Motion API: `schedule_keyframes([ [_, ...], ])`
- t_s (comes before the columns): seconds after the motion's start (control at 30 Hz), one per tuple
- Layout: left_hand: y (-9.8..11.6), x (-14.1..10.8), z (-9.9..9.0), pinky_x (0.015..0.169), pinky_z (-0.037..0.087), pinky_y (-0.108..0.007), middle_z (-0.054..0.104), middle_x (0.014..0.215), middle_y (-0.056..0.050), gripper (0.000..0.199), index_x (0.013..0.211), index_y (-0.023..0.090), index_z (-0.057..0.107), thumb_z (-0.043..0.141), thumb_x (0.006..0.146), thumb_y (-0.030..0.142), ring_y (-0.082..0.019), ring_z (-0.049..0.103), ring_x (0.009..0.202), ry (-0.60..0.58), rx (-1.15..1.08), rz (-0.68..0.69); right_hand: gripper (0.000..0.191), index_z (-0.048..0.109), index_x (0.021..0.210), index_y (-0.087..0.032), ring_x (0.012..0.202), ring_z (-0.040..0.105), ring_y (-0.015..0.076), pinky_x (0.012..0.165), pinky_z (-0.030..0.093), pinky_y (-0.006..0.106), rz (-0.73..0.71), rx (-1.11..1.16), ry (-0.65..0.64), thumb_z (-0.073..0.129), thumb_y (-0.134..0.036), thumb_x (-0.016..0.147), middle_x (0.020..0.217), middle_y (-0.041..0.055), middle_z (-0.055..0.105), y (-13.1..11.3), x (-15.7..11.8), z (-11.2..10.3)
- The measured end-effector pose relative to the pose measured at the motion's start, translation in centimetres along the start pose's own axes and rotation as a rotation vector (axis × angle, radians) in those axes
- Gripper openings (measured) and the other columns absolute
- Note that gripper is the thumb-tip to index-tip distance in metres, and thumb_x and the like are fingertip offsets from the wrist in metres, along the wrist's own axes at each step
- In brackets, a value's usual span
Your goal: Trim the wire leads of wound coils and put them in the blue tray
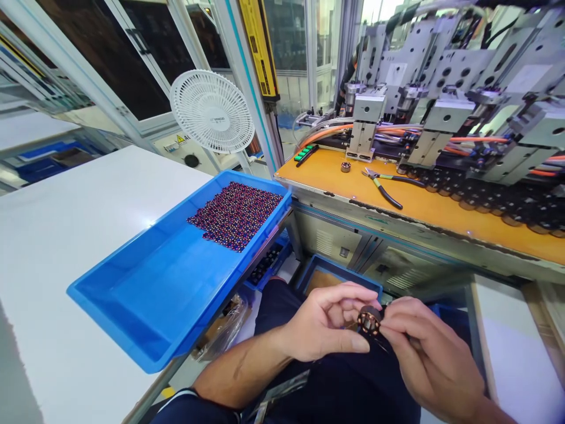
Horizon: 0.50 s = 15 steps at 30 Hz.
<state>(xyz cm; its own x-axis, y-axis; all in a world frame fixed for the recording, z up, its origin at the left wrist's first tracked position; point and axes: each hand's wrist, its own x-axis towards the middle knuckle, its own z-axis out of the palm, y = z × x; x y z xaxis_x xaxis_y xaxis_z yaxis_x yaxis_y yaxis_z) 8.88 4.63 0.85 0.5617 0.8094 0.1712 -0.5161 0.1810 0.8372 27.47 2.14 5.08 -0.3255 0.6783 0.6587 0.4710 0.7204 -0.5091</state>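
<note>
In front of my lap, a small dark ring-shaped motor stator (pixel 369 320) with copper windings sits between my two hands. My left hand (pixel 324 321) curls around it, index finger above and thumb below. My right hand (pixel 430 347) pinches it from the right side with thumb and fingertips. Some of the contact between the fingers and the stator is hidden. Another stator (pixel 345 167) stands by itself on the orange bench top (pixel 324 171). Next to it lies a pair of cutting pliers (pixel 383 184) with dark handles.
A blue tray (pixel 154 288) at left holds a patch of many stators (pixel 241 215) and rests on a white table (pixel 75 206). A white fan (pixel 214 112) stands behind. Machine heads (pixel 368 118) and a row of dark cylindrical parts (pixel 498 197) occupy the bench at right.
</note>
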Motion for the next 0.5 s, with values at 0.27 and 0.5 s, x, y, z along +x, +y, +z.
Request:
schedule_keyframes([
  [0.27,-0.8,-0.1,0.1,0.058,0.05,-0.018,0.064,0.073,0.0,0.033,0.112,0.015,0.06,0.07,0.086,0.032,-0.007,0.063,0.059,0.017,0.004,-0.088,0.013,0.06,0.089,-0.021,0.069,0.068,0.0144,0.062,0.054,0.022,-0.017,-0.151,0.03,0.053,-0.013,0.095,0.077,0.0011,0.067,0.7,-0.9,0.2],
  [0.5,-1.4,0.5,0.2,0.076,0.057,-0.025,0.067,0.107,-0.009,0.026,0.09,0.012,0.065,0.082,0.073,0.022,-0.013,0.071,0.086,-0.012,-0.139,0.151,0.007,0.06,0.098,-0.021,0.069,0.067,0.0143,0.066,0.056,0.023,0.016,-0.158,-0.018,0.057,-0.017,0.094,0.086,0.0025,0.066,2.4,-3.0,0.2],
])
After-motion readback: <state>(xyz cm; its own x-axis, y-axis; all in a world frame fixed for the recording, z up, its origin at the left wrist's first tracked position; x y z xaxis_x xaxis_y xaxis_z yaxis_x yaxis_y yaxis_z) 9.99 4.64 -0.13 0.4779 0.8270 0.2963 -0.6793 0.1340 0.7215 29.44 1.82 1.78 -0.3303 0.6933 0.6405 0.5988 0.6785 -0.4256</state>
